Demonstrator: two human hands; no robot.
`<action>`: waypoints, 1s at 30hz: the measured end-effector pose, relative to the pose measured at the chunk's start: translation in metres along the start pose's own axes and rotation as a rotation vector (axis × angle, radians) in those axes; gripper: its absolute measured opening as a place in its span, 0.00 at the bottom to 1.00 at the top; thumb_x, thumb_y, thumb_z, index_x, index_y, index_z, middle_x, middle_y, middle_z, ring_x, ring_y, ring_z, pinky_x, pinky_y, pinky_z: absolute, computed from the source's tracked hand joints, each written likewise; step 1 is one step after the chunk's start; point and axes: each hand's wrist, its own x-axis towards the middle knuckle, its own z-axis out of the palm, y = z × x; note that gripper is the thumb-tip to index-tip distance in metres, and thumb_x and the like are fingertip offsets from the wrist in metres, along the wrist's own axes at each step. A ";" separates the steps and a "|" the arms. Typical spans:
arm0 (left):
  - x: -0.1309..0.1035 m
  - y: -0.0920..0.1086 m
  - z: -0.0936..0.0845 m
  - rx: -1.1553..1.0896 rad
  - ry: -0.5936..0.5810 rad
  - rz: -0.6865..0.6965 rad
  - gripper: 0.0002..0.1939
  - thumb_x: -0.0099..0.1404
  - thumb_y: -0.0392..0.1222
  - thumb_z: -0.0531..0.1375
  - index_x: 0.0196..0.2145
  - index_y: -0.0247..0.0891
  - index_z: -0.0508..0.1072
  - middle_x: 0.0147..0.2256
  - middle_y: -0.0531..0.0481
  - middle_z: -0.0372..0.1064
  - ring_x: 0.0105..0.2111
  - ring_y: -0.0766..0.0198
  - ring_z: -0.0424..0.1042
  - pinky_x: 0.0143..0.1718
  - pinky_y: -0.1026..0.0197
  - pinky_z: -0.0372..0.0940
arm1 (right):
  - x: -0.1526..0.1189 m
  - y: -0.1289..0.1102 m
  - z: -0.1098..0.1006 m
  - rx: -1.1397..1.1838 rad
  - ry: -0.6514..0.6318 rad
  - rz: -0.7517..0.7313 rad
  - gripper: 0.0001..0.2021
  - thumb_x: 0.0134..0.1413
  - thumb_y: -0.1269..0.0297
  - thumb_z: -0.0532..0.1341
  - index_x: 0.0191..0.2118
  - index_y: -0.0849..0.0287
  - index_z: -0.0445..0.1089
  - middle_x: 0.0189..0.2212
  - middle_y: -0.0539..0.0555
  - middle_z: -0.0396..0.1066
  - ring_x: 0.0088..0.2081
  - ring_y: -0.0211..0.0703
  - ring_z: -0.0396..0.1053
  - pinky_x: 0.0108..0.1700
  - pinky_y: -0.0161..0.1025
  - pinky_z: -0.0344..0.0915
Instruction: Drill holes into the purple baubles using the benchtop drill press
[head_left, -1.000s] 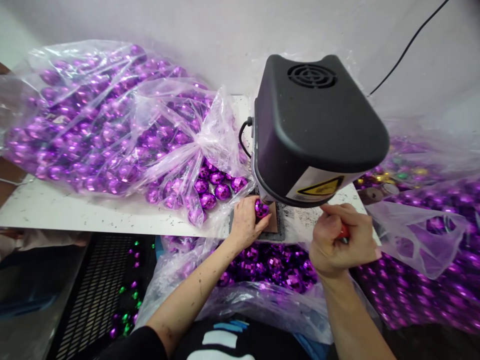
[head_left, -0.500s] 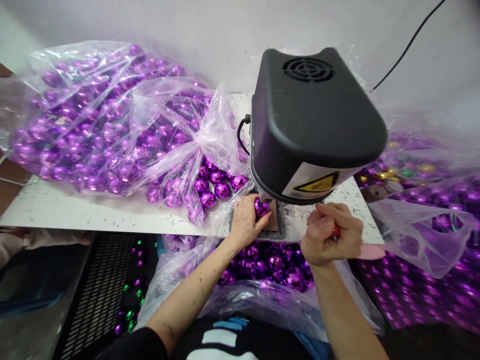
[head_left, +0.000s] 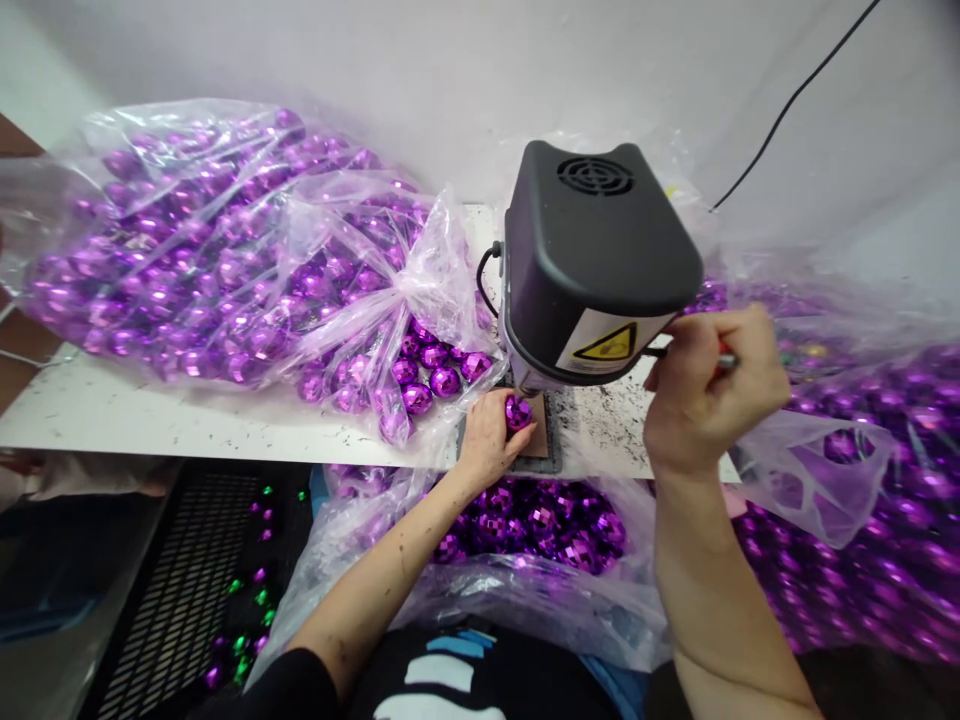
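A shiny purple faceted ball (head_left: 517,411) is held in the fingers of my left hand (head_left: 486,438), close under the tip of a black bench drill (head_left: 600,250). The ball is over a brown pad (head_left: 534,440) on a grey base. My right hand (head_left: 712,385) is closed around the drill's lever (head_left: 655,352), to the right of the drill head. A bit of red on the lever shows between the fingers. I cannot tell whether the drill tip touches the ball.
A large clear bag of purple balls (head_left: 187,260) lies on the white table (head_left: 135,425) at left. Another open bag of balls (head_left: 540,530) is at my lap. More bagged balls (head_left: 892,500) are at right. Dark shavings (head_left: 607,410) lie near the drill. A black crate (head_left: 172,580) stands lower left.
My right hand has moved up and to the right with the lever. The drill head looks smaller and its top sits lower in the view. My left hand stays on the ball.
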 end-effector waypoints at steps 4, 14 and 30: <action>-0.039 0.005 -0.015 -0.039 -0.018 0.157 0.25 0.70 0.47 0.60 0.61 0.38 0.61 0.53 0.38 0.68 0.53 0.50 0.69 0.53 0.48 0.65 | 0.024 -0.005 0.006 0.029 -0.043 0.088 0.21 0.66 0.48 0.54 0.29 0.60 0.64 0.19 0.44 0.57 0.21 0.27 0.56 0.28 0.32 0.52; -0.097 -0.005 0.011 0.144 -0.580 0.117 0.34 0.71 0.53 0.59 0.68 0.36 0.57 0.60 0.34 0.67 0.60 0.47 0.68 0.62 0.44 0.60 | 0.021 -0.009 0.009 0.032 -0.028 0.168 0.22 0.64 0.44 0.54 0.30 0.59 0.65 0.19 0.44 0.58 0.21 0.29 0.57 0.28 0.33 0.54; 0.094 -0.023 -0.048 0.392 -0.294 -0.141 0.14 0.70 0.45 0.60 0.50 0.37 0.74 0.49 0.40 0.70 0.47 0.53 0.74 0.46 0.57 0.68 | 0.042 -0.006 0.014 0.081 -0.127 0.256 0.21 0.61 0.45 0.56 0.27 0.58 0.60 0.19 0.44 0.53 0.23 0.30 0.52 0.27 0.33 0.48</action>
